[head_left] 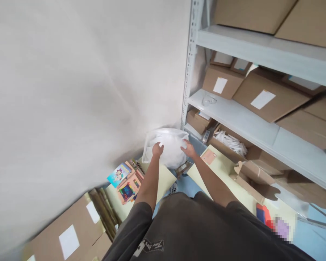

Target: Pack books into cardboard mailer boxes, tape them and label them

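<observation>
A bulky white plastic bag (171, 150) stands in the corner, against the wall and in front of the shelf post. My left hand (157, 149) is closed on its near left side, thumb and fingers pinching a bit of white plastic. On the right side of the bag my right hand (189, 149) grips the plastic, its fingertips partly hidden in the folds. Both arms reach straight out from my body. What the bag contains cannot be made out.
Picture books and colourful boxes (126, 181) lie on a pale yellow table at left, near large cardboard cartons (57, 232). Metal shelves (233, 112) with cardboard boxes rise on the right. Below them, an opened carton (256, 177) stands by another yellow tabletop (225, 170).
</observation>
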The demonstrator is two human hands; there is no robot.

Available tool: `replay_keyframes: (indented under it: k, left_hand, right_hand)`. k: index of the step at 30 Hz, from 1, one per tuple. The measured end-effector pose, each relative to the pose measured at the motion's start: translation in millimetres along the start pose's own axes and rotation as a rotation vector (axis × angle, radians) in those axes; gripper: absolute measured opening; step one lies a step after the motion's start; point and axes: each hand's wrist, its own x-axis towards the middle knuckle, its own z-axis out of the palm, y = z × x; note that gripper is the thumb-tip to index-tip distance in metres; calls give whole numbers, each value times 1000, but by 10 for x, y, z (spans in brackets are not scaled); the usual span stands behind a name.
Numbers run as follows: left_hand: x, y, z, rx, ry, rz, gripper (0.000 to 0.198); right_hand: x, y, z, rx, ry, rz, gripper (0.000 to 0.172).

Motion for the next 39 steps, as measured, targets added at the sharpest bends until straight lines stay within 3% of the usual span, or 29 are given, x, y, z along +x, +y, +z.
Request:
replay_keyframes:
  k: [4, 8, 10, 14, 17, 22, 26, 29, 31, 34, 39]
  left_hand:
    - [291, -34, 188, 12, -119, 29, 56]
    - [350, -92, 335, -7, -145, -40, 31]
    - [304, -165, 343, -33, -104, -49, 27]
    - [120, -370, 263, -169, 44, 2, 16]
    - [-14, -496, 187, -335, 45, 67, 12]
    - [-45, -463, 183, -515, -90, 48, 33]
    - [135, -244, 279, -412, -50, 16, 56]
    - [355, -65, 341, -270, -107, -41, 73]
    - [508, 33, 363, -178, -157, -30, 65]
    - [661, 123, 361, -116, -174, 35, 29]
    - [567, 64, 266, -138, -127, 60, 21]
  right_hand:
    - [421, -266, 573, -60, -223, -16, 64]
    - [626, -239, 830, -43, -370, -34, 52]
    - [696, -202, 909, 23, -344, -28, 45]
    - [793, -201, 1089, 93, -141, 100, 40]
    - [795, -248, 1194, 101, -86, 153, 42]
    - [703, -289, 1212, 78, -166, 137, 48]
    - [628, -252, 1138, 38, -199, 107, 48]
    - [573, -194, 1061, 14, -192, 85, 51]
    - [547, -154, 1004, -2, -187, 113, 52]
    - [537, -120, 912, 5, -170, 140, 52]
    - [603, -174, 826, 75, -135, 144, 53]
